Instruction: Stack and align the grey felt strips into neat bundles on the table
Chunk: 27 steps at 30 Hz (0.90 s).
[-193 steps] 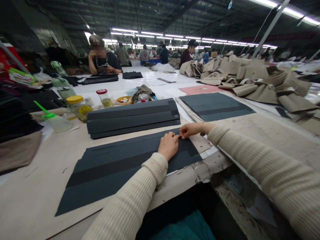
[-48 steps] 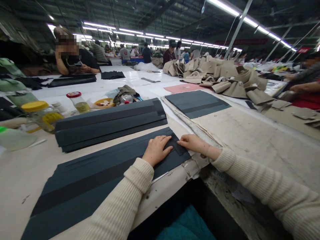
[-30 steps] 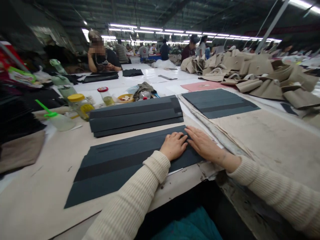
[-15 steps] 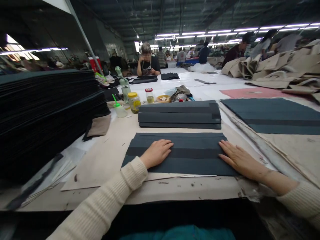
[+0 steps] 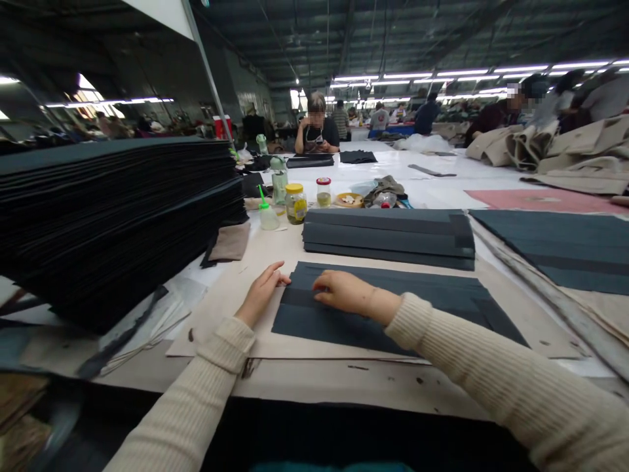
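Observation:
A dark blue-grey fabric panel (image 5: 363,328) with a darker stripe lies flat in front of me. At its left edge is my left hand (image 5: 263,292), fingers apart and holding nothing. My right hand (image 5: 344,293) rests over the panel's left part, fingers bent downward; whether its fingertips hold anything is hidden. Just behind lies a folded pile of similar dark panels (image 5: 388,239). Another dark panel (image 5: 565,246) is on the right, across a pale fabric edge.
A tall stack of dark fabric (image 5: 113,223) stands at the left. Behind the work are a yellow-lidded jar (image 5: 296,204), a red-lidded jar (image 5: 324,193) and a green-tipped bottle (image 5: 268,216). A person (image 5: 319,128) sits across the table; beige fabric pieces (image 5: 584,147) lie at back right.
My left hand has moved left, off the panel to its left edge. My right hand has crossed from the panel's right end to its left part. The view has turned slightly left.

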Each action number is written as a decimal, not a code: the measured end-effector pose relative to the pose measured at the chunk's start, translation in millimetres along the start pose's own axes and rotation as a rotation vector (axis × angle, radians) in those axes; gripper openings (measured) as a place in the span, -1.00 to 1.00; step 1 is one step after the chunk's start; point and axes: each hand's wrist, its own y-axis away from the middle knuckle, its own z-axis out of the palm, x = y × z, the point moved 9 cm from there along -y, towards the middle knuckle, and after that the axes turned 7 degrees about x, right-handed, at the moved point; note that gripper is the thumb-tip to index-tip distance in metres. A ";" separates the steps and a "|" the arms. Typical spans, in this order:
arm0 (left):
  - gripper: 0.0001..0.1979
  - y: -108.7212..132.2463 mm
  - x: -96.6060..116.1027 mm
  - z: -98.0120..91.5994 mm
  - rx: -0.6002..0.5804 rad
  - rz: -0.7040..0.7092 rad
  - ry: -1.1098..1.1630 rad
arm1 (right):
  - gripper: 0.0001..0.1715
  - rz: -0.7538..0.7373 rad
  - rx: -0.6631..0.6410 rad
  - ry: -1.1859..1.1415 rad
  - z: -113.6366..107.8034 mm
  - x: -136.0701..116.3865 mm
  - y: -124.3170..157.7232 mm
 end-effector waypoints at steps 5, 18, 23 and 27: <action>-0.46 -3.6 -9.6 -0.1 0.002 -0.028 0.068 | -0.64 0.095 -0.094 0.081 34.1 -11.4 -57.2; -0.48 -8.1 -16.6 5.7 -0.059 0.035 -0.134 | -0.86 0.025 -0.064 0.003 50.3 -14.6 -62.4; -0.43 -6.0 -14.6 13.4 -0.151 0.057 -0.052 | -0.88 0.001 0.038 -0.052 49.4 -13.6 -57.6; -0.44 -6.6 -12.3 14.1 -0.168 0.082 -0.084 | -0.88 0.021 0.024 -0.049 50.9 -14.4 -57.6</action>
